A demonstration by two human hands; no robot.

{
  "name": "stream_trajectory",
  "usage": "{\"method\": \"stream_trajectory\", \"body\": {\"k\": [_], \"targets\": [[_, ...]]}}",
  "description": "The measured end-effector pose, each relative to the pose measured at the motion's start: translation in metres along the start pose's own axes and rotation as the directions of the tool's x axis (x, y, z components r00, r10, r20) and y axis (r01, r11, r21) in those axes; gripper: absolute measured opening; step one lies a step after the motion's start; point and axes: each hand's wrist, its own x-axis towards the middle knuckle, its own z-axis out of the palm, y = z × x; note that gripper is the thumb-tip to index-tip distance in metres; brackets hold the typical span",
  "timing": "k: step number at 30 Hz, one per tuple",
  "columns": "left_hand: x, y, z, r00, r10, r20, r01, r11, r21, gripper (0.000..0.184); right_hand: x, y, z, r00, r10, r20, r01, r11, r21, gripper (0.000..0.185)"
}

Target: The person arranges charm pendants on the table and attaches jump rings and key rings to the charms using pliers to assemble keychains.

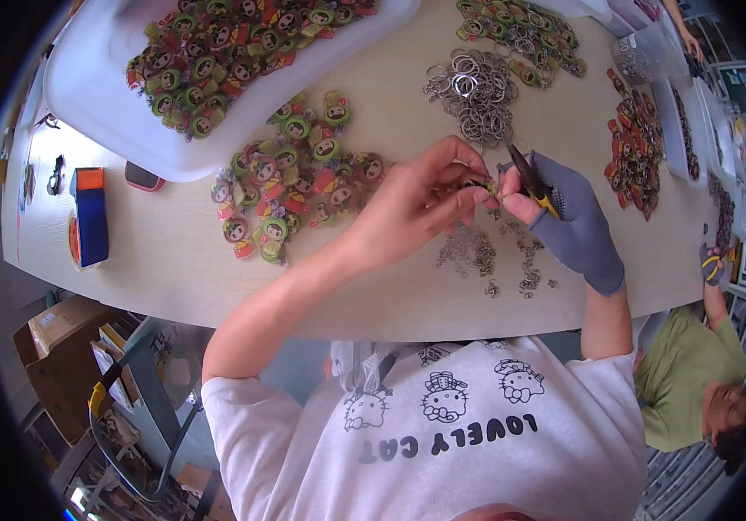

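Observation:
My left hand (429, 195), bare, pinches a small green and dark piece (488, 186), mostly hidden by the fingertips; it may be one of the charms. Close beside it, my right hand (577, 221) wears a grey fingerless glove and grips pliers (525, 169) with dark jaws and yellow handles. The fingertips of both hands meet around the piece. Below them lie loose small metal links (470, 250). A heap of silver key rings (477, 91) sits just beyond the hands. Left of my wrist is a spread of green and red cartoon charms (290, 187).
A white tray (86, 104) full of charms stands at upper left. More charms with rings (529, 39) lie at the back, and red ones (633, 148) at right by plastic bins (681, 130). A blue and orange box (91, 217) sits left. A co-worker (694, 373) in green is at right.

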Motion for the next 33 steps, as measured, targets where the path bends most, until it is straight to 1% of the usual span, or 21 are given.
{"method": "stream_trajectory", "body": {"k": [1, 3, 7, 10, 14, 16, 19, 25, 29, 31, 33], "targets": [[-0.001, 0.001, 0.0, 1.0, -0.016, 0.005, 0.016, 1.0, 0.004, 0.014, 0.002, -0.005, 0.001, 1.0, 0.015, -0.008, -0.015, 0.999, -0.029, 0.014], [-0.001, -0.001, 0.0, 0.999, 0.023, 0.024, -0.024, 0.999, 0.031, 0.014, 0.003, -0.011, 0.001, 0.999, 0.039, -0.013, -0.04, 0.997, -0.063, 0.014], [-0.002, -0.002, -0.001, 0.994, 0.104, 0.037, -0.106, 0.992, 0.071, 0.014, 0.002, -0.014, 0.001, 0.998, 0.061, -0.012, -0.062, 0.995, -0.081, 0.013], [-0.001, -0.009, 0.001, 0.98, 0.197, 0.009, -0.197, 0.979, 0.058, 0.013, 0.001, -0.018, 0.002, 0.996, 0.092, -0.006, -0.092, 0.992, -0.082, 0.014], [-0.002, -0.005, 0.0, 0.982, 0.188, 0.017, -0.189, 0.982, 0.027, 0.012, 0.001, -0.022, 0.003, 0.993, 0.118, -0.01, -0.119, 0.99, -0.081, 0.016], [-0.003, 0.0, -0.001, 0.987, 0.157, 0.043, -0.158, 0.987, 0.024, 0.012, 0.0, -0.021, 0.003, 0.995, 0.103, -0.018, -0.104, 0.991, -0.085, 0.016], [-0.004, 0.0, -0.001, 0.983, 0.172, 0.057, -0.175, 0.984, 0.045, 0.013, -0.002, -0.019, 0.005, 0.996, 0.068, -0.054, -0.072, 0.994, -0.078, 0.015], [-0.006, 0.002, 0.001, 0.991, 0.119, 0.065, -0.117, 0.992, -0.04, 0.017, -0.003, -0.017, 0.009, 0.996, 0.029, -0.089, -0.03, 1.0, -0.006, 0.011], [-0.006, 0.001, 0.001, 0.987, 0.146, 0.067, -0.14, 0.986, -0.093, 0.02, -0.004, -0.022, 0.01, 0.995, 0.045, -0.094, -0.043, 0.999, 0.021, 0.01], [-0.005, -0.002, 0.003, 0.982, 0.182, 0.051, -0.176, 0.978, -0.107, 0.021, -0.004, -0.022, 0.011, 0.994, 0.036, -0.099, -0.037, 0.999, -0.008, 0.01], [-0.005, -0.003, 0.002, 0.983, 0.176, 0.048, -0.17, 0.979, -0.109, 0.021, -0.004, -0.022, 0.012, 0.995, 0.035, -0.096, -0.036, 0.999, -0.012, 0.011]]}}
